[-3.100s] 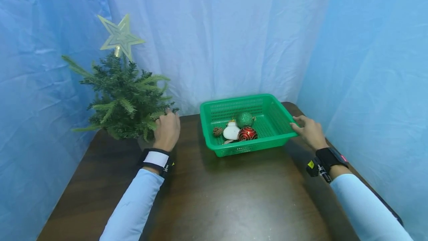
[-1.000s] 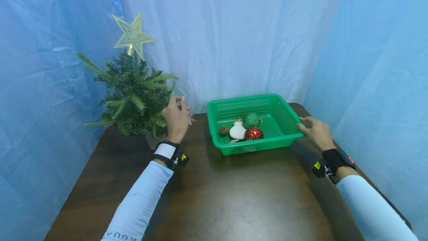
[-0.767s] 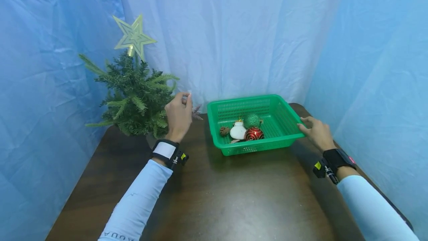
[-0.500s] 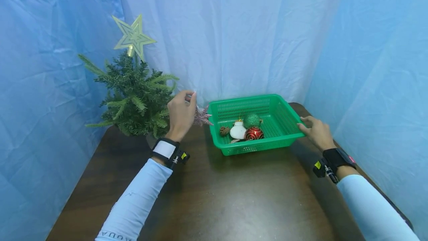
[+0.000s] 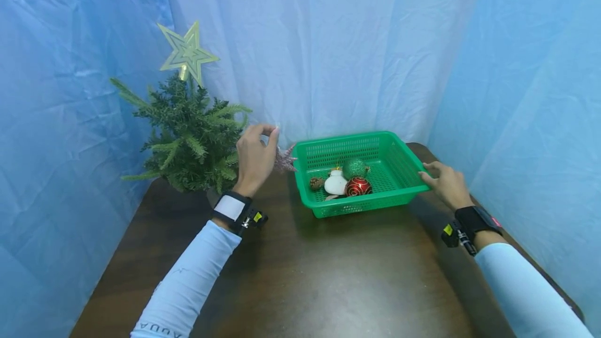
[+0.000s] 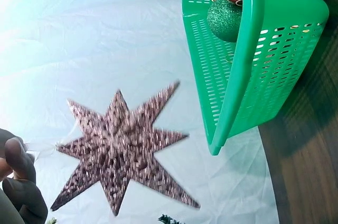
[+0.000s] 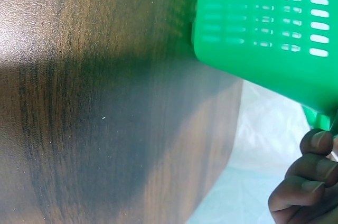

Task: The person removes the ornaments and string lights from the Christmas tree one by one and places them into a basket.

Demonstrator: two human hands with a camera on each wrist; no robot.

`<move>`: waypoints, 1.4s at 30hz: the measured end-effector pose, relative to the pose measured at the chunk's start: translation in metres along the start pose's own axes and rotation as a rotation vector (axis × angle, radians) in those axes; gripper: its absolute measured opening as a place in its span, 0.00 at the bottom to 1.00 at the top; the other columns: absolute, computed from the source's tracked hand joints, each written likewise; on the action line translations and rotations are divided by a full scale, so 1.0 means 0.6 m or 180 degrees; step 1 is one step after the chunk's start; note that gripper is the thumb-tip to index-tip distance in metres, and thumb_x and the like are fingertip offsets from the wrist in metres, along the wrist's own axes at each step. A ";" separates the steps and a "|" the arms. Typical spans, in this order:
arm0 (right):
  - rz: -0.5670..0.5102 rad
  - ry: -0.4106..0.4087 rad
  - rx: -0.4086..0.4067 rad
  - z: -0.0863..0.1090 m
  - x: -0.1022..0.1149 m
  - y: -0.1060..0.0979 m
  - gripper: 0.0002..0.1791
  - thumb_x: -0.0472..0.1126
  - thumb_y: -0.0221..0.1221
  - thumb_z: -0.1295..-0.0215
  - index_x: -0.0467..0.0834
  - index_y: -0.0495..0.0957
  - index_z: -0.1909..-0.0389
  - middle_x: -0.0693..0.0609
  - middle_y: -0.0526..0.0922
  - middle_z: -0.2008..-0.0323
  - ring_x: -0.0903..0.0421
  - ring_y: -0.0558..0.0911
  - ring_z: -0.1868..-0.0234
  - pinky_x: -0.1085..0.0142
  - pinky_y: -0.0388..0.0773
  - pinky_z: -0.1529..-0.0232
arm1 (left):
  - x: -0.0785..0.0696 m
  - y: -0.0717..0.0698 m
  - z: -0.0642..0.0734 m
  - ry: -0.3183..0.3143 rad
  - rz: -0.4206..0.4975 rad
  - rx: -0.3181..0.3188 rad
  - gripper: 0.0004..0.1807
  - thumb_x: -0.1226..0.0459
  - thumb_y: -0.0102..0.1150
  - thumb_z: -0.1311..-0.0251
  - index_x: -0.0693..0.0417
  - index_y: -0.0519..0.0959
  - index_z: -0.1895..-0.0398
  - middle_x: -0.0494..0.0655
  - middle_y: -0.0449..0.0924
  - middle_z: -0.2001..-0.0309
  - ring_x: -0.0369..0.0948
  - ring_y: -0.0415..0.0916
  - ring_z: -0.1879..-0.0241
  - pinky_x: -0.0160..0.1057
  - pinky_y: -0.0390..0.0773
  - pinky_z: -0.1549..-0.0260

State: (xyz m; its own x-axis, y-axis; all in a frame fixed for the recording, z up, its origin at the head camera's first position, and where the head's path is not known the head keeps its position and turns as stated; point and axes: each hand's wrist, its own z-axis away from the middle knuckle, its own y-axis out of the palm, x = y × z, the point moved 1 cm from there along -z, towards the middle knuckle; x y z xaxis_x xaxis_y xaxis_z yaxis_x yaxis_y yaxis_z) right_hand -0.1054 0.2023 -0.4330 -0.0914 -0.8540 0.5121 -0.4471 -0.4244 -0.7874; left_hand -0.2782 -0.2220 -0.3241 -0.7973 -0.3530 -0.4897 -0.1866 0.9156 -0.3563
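My left hand (image 5: 255, 159) pinches the thin clear loop of a glittery pink star ornament (image 6: 119, 150). The star has several points and hangs below the fingertips, between the small Christmas tree (image 5: 188, 140) and the green basket (image 5: 361, 207). In the head view the hand hides part of the star (image 5: 285, 159). My right hand (image 5: 445, 184) grips the basket's right rim, thumb toward the front. Inside the basket lie a green glitter ball (image 5: 354, 169), a red ball with gold swirls (image 5: 358, 186), a white snowman-like ornament (image 5: 335, 183) and a pinecone (image 5: 316, 183).
A gold star topper (image 5: 189, 52) crowns the tree at the left. Everything stands on a dark brown wooden table (image 5: 324, 275), with pale blue curtains (image 5: 324, 46) behind and on both sides.
My left hand has come away from the tree toward the right, bringing the pink star ornament into sight near the basket's left end. The right hand keeps its hold on the rim.
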 end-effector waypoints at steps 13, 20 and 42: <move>0.0018 -0.0078 0.0011 0.007 -0.013 -0.004 0.25 0.46 0.57 0.21 0.31 0.74 0.34 0.28 0.78 0.40 0.55 0.60 0.86 0.61 0.60 0.79 | 0.010 0.015 0.004 -0.0084 0.0107 0.0312 0.10 0.62 0.60 0.26 0.61 0.85 0.54 0.54 0.86 0.61 0.41 0.71 0.82 0.40 0.69 0.77; 0.0039 -0.0107 0.0026 0.008 -0.014 -0.001 0.25 0.46 0.57 0.21 0.31 0.73 0.34 0.28 0.77 0.40 0.48 0.77 0.76 0.59 0.64 0.77 | 0.011 0.024 0.004 -0.0118 0.0106 0.0422 0.10 0.62 0.61 0.27 0.60 0.85 0.54 0.52 0.87 0.61 0.40 0.71 0.81 0.38 0.70 0.77; 0.0052 -0.0004 0.0005 -0.005 -0.002 0.001 0.26 0.47 0.57 0.21 0.33 0.74 0.34 0.27 0.78 0.42 0.44 0.82 0.71 0.57 0.65 0.77 | 0.014 0.045 -0.015 0.0053 0.0224 0.0561 0.08 0.63 0.62 0.28 0.60 0.85 0.56 0.52 0.87 0.63 0.40 0.72 0.83 0.39 0.71 0.78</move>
State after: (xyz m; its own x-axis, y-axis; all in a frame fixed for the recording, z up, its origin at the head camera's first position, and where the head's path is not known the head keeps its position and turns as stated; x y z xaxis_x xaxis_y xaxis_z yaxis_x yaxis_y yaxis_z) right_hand -0.1082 0.2038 -0.4330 -0.0976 -0.8613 0.4987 -0.4443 -0.4107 -0.7962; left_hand -0.2954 -0.1985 -0.3306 -0.8145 -0.2847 -0.5055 -0.0278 0.8894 -0.4562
